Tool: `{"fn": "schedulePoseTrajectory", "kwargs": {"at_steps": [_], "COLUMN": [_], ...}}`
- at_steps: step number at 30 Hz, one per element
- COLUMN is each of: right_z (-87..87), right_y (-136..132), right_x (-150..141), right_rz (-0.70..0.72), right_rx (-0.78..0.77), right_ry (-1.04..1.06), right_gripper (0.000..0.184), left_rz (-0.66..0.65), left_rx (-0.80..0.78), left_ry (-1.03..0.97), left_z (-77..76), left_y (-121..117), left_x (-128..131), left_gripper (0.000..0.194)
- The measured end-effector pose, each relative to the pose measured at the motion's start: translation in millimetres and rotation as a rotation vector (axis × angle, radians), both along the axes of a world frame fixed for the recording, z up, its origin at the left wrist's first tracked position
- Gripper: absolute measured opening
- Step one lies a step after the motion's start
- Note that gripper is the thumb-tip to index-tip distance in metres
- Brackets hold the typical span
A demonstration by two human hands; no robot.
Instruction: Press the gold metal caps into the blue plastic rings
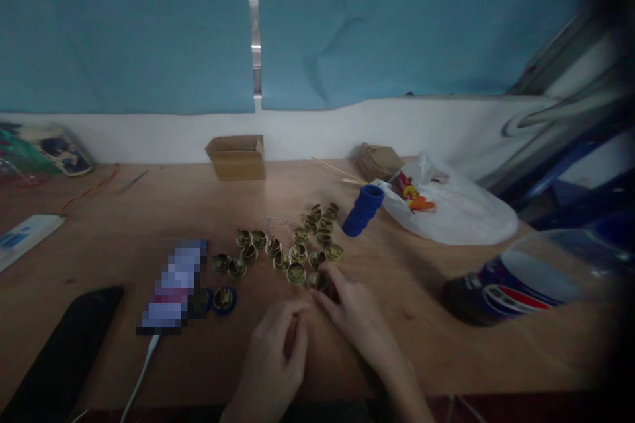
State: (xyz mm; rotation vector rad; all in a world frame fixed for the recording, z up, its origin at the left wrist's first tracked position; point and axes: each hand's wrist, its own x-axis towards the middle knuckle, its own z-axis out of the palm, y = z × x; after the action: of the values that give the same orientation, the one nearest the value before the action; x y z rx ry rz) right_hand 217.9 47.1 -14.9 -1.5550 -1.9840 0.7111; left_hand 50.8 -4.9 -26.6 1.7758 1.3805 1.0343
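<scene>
Several small round brass-coloured metal caps (297, 252) lie in a loose cluster mid-table. My right hand (354, 310) reaches to the near edge of the cluster, its thumb and forefinger pinching one cap (316, 281). Beside it, my left hand (278, 347) is curled just above the table with thumb and forefinger close together; what they hold, if anything, is hidden. A cap in a blue ring (224, 300) sits left of my hands, by the phone. Behind the cluster at right leans a stack of blue rings (363, 210).
A phone (173, 284) with a white cable and a black object (64, 350) lie at left. Small cardboard boxes (241, 162) stand along the wall. At right are a white plastic bag (456, 205) and a Pepsi-labelled bottle (516, 291) on its side.
</scene>
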Motion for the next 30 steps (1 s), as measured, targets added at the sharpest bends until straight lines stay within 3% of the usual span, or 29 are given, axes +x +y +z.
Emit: {"fn": "schedulePoseTrajectory", "kwargs": {"at_steps": [3, 6, 10, 14, 16, 18, 20, 23, 26, 30], "right_z": [6.1, 14.2, 26.4, 52.3, 70.6, 87.1, 97.1, 96.5, 85.5, 80.6], "right_y": [-6.0, -14.4, -18.5, -0.1, 19.9, 45.2, 71.4, 103.3, 120.0, 122.0], "right_x": [1.8, -0.7, -5.8, 10.9, 29.8, 51.4, 71.0, 90.4, 97.8, 96.1], "right_rz": [0.041, 0.139, 0.281, 0.258, 0.056, -0.141, -0.255, -0.187, -0.133, -0.171], "right_rx": [0.005, -0.002, 0.005, 0.130, 0.310, 0.544, 0.618, 0.520, 0.420, 0.475], "right_ry": [0.160, 0.287, 0.245, 0.143, 0.054, -0.038, -0.146, -0.266, -0.242, -0.109], "right_gripper": [0.018, 0.023, 0.030, 0.040, 0.023, 0.022, 0.026, 0.033, 0.032, 0.032], "left_rz": [0.101, 0.112, 0.110, 0.149, 0.174, 0.218, 0.258, 0.271, 0.266, 0.244], "left_rx": [-0.269, -0.542, -0.627, -0.580, -0.565, -0.551, -0.536, -0.467, -0.391, -0.392], "left_ry": [-0.366, -0.764, -1.038, -1.073, -1.082, -1.097, -1.096, -1.057, -0.983, -0.906], "left_z": [-2.4, -6.0, -7.8, -7.1, -8.7, -12.2, -16.6, -21.4, -22.0, -19.2], "left_y": [3.7, 6.9, 8.7, 11.0, 11.3, 11.1, 10.9, 10.4, 9.0, 7.0], "left_x": [4.7, 2.6, -0.8, -5.4, -8.1, -10.2, -10.9, -9.5, -7.2, -6.5], "left_gripper": [0.029, 0.042, 0.037, 0.036, 0.037, 0.039, 0.041, 0.039, 0.035, 0.038]}}
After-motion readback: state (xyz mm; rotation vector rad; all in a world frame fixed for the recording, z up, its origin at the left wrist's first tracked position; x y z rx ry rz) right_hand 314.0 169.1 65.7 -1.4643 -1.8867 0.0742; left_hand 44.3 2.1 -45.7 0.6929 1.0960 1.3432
